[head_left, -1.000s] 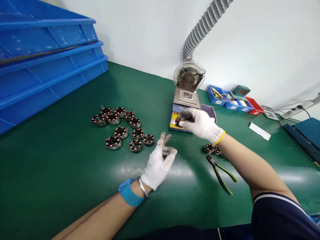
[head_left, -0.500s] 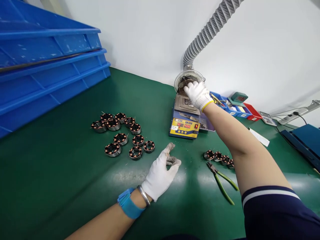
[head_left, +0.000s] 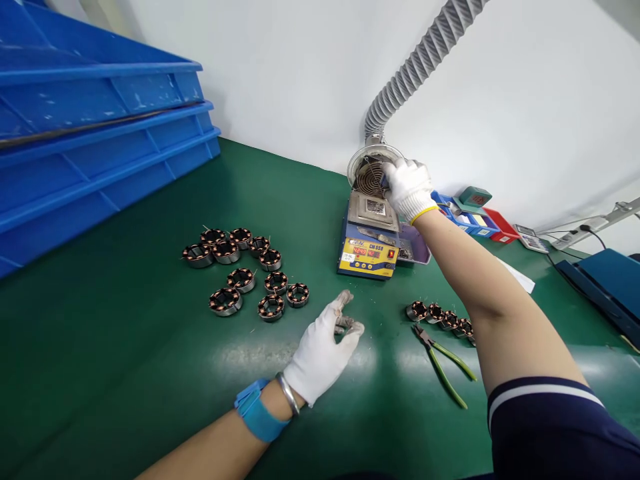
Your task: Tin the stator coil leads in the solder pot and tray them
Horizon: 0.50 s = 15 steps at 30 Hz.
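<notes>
Over the green tabletop, my left hand in a white glove rests with fingers apart and curved, nothing between them. My right hand, gloved too, is raised beside the round fume extractor behind the solder pot. Its fingers are curled, and a small dark bluish bit shows at their tips; I cannot make out what it is. The pot has a lit red display and a square opening of shiny metal. Left of my left hand lie several stator coils with copper windings.
More stators stand in a row at right, beside green-handled cutting pliers. Blue crates are stacked at left. A purple tray, a red bin and a digital clock stand at the back right.
My right hand has moved right, away from the front of the extractor, uncovering its grille and the pot's opening. My left hand has hardly moved.
</notes>
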### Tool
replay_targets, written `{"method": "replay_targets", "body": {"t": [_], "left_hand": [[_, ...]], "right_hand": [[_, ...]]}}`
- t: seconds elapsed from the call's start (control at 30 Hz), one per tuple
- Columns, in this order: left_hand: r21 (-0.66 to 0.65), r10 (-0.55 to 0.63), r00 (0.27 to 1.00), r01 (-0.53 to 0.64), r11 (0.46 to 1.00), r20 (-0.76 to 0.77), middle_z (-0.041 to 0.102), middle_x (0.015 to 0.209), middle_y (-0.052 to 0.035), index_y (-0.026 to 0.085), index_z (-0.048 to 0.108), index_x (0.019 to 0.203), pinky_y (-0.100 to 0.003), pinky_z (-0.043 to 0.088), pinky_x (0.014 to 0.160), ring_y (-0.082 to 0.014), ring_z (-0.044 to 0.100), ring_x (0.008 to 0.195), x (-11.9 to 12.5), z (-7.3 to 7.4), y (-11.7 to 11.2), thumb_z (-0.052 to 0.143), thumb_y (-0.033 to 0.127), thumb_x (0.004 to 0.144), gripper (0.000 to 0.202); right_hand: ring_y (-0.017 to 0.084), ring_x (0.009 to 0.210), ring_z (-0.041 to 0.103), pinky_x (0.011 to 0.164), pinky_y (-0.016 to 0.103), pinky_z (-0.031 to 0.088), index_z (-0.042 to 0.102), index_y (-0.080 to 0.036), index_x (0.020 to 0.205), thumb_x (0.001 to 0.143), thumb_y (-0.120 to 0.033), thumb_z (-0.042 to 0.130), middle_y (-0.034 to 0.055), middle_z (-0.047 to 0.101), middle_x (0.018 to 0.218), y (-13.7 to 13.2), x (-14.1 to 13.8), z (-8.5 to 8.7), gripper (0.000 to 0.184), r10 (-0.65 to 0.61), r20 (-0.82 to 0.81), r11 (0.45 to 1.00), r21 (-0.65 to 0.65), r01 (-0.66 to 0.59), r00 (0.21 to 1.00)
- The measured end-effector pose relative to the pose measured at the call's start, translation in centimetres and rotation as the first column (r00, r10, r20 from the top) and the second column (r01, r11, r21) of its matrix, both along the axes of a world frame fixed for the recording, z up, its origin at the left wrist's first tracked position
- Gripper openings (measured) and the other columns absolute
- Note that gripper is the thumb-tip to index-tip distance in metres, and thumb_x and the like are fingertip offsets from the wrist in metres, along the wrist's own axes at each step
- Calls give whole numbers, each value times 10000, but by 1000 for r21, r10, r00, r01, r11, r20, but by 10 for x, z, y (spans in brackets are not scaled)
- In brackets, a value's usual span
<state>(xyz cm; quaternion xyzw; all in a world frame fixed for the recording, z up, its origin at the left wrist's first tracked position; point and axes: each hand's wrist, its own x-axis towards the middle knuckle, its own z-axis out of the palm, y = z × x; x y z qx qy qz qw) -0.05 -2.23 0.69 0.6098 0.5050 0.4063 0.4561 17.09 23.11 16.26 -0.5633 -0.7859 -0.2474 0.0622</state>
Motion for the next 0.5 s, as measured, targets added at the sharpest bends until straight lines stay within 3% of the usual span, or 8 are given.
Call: {"method": "replay_targets", "body": {"t": [0.07, 0.2, 0.3, 0.5], "left_hand": [[1, -4, 1000, 4, 1000, -10, 557, 1348, -119, 153, 403, 1379, -315, 549, 853, -136, 651, 891, 0, 0, 0, 548, 310, 829, 590], [20, -8, 999, 8, 1000, -31, 547, 1362, -106, 166, 396, 1387, -324, 538, 886, -136, 650, 903, 0, -1, 0, 542, 305, 836, 587], [11, -15, 999, 15, 1000, -35, 553, 1355, -99, 168, 397, 1387, -319, 545, 870, -134, 651, 899, 0, -1, 1, 546, 312, 835, 589], [16, -15, 998, 16, 1000, -55, 581, 1324, -88, 172, 416, 1370, -331, 542, 896, -137, 658, 901, 1, -1, 2, 544, 300, 830, 569]], "right_hand": [[273, 1043, 563, 914, 457, 431, 547, -142, 1238, 793, -279, 582, 139, 602, 1141, 0, 10, -1, 467, -74, -262, 997, -34, 67, 962], [205, 866, 620, 831, 345, 485, 646, -139, 1071, 765, -372, 568, 71, 672, 919, 12, 22, -12, 392, -190, -664, 979, -188, 84, 724], [190, 787, 621, 794, 320, 496, 672, -150, 914, 712, -389, 613, 51, 671, 817, 21, 19, -20, 318, -266, -733, 960, -260, 103, 627], [182, 844, 608, 837, 340, 457, 641, -103, 905, 737, -382, 600, 71, 659, 859, 21, 9, -34, 329, -227, -729, 969, -237, 74, 646]]}}
